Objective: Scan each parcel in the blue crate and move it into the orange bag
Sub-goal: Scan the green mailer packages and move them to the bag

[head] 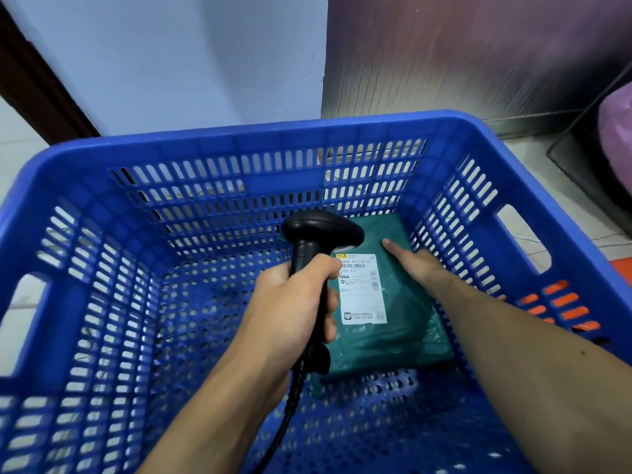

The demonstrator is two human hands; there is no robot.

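Observation:
One dark green parcel [403, 323] with a white shipping label [360, 292] lies flat on the floor of the blue crate [239, 131], toward its right wall. My left hand [294, 302] grips the handle of a black barcode scanner [318, 234], whose head hangs over the parcel's far left corner. My right hand [415, 265] rests on the parcel's far right part, thumb lying straight on top; its other fingers are hidden along the parcel's right edge. Orange material [561, 309] shows through the crate's right wall slots.
The scanner's black cable [284, 425] runs down toward me inside the crate. Behind the crate stand a pale blue wall and a metallic panel. A purple bag [615, 145] sits at the far right on the floor. White tiles lie to the left.

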